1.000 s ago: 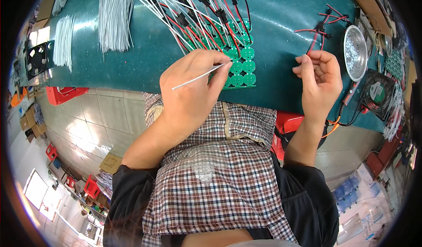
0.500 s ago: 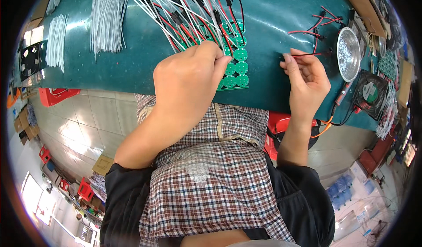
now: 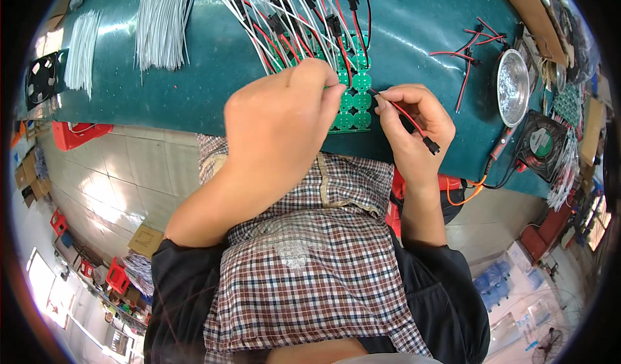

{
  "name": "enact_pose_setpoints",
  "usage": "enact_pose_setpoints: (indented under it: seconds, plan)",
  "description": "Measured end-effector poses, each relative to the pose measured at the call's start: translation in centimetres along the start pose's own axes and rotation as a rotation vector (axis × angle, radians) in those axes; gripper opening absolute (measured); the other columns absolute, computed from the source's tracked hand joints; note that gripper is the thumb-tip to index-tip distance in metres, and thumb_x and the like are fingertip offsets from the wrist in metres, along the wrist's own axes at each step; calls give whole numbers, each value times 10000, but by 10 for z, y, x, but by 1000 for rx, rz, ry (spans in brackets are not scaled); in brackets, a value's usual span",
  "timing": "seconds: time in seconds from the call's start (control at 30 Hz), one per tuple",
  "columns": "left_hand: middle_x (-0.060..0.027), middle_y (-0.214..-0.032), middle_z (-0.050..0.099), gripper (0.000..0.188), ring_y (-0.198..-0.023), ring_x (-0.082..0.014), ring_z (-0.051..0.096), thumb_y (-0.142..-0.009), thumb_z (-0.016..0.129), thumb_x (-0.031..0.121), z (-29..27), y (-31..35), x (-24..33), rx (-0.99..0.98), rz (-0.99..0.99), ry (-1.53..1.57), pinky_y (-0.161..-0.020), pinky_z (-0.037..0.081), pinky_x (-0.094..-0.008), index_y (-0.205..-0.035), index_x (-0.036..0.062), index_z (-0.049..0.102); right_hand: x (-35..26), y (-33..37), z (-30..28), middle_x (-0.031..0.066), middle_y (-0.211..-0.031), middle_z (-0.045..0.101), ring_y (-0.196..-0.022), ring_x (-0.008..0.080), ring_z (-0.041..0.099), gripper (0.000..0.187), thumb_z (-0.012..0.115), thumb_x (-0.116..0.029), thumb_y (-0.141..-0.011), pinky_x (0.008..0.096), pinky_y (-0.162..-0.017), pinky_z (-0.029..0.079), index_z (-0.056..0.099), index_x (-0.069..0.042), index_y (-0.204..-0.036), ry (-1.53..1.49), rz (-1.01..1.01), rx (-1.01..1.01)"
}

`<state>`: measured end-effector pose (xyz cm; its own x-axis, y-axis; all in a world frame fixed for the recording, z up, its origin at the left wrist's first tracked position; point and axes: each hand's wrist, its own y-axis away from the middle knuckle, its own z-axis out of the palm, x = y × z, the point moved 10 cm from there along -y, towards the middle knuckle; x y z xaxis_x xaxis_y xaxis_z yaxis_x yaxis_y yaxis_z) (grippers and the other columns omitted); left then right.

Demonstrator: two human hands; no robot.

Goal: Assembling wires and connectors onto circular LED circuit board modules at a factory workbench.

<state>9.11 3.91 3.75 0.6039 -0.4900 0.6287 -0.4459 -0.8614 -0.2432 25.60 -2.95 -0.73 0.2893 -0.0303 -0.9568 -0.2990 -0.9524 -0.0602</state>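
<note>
The right hand [image 3: 420, 118] grips a short red-and-black wire lead [image 3: 404, 113] between thumb and forefinger; the lead's black plastic connector [image 3: 431, 145] hangs below the fingers toward the bench's near edge, and its other end pokes out past the fingertips, just beside the right edge of a green panel of joined round circuit boards [image 3: 361, 100]. The left hand [image 3: 281, 108] is over the panel's left part, thumb and forefinger closed together; whether they hold anything cannot be told. The panel lies at the near edge of the green bench [image 3: 407, 14], with white wires and connector-tipped leads over its far part. Farther out, loose red-and-black leads [image 3: 460, 86] and a round metal bowl [image 3: 514, 115] lie toward the bench's right edge, and a bundle of white wires [image 3: 165, 21] toward its left.
</note>
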Motion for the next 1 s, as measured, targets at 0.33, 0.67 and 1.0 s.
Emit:
enact_pose_setpoints:
  seconds: [0.33, 0.67, 1.0]
  plan:
    - [4, -782, 689, 115, -707, -27, 608, -912, 739, 109, -116, -6, -101, 190, -376, -63, -634, 453, -157, -995, 29, 733, -2, -1, 2, 94, -942, 656, -804, 123, 655, 125, 641, 140, -829, 233, -726, 538, 651, 62, -927, 68, -24, 0]
    - [-65, -968, 753, 389, -903, -246, 711, -965, 614, 445, -232, 13, -301, 204, -498, -971, -826, 524, -347, -1114, 105, 731, -7, -1, 2, 92, -940, 651, -781, 114, 648, 119, 649, 130, -816, 223, -701, 531, 642, 57, -909, 120, -49, -4]
    - [-74, -959, 742, 375, -905, -251, 706, -933, 647, 462, -250, 22, -362, 42, -718, -834, -805, 516, -361, -1047, 117, 736, -23, -6, 0, 102, -848, 674, -700, 135, 661, 114, 672, 92, -791, 243, -642, 538, 673, 44, -894, 244, -81, 27]
